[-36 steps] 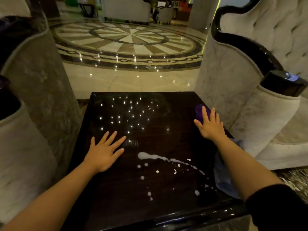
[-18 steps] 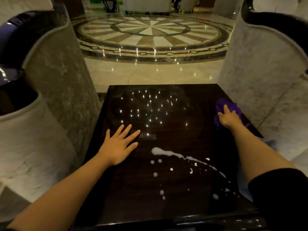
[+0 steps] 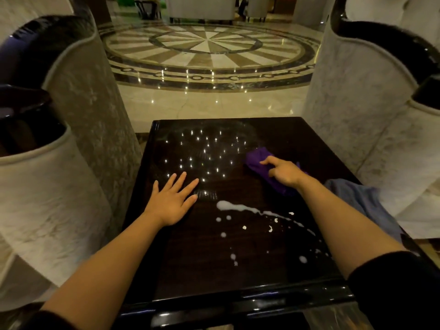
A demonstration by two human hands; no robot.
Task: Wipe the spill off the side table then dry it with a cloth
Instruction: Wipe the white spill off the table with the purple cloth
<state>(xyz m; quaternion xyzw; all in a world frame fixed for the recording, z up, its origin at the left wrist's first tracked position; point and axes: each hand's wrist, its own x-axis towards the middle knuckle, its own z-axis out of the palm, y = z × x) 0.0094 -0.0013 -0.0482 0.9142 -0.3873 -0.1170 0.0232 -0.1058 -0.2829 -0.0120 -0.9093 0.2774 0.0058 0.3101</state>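
A glossy dark side table (image 3: 204, 277) fills the middle of the head view. A white spill (image 3: 240, 207) streaks across its near right part, with scattered drops trailing toward the front right corner. My left hand (image 3: 172, 201) lies flat on the tabletop, fingers spread, just left of the spill. My right hand (image 3: 282, 173) grips a purple cloth (image 3: 258, 159) on the table, beyond the spill, index finger extended. A blue-grey cloth (image 3: 364, 201) hangs over the table's right edge beside my right forearm.
Pale upholstered armchairs stand close on both sides: one at the left (image 3: 47, 182), one at the right (image 3: 371, 110). Beyond the table's far edge lies a polished marble floor (image 3: 209, 51) with a round inlaid pattern.
My right hand has closed on the purple cloth and drawn it leftward from the table's right edge toward the middle. My left hand stays flat in place. The view has shifted slightly.
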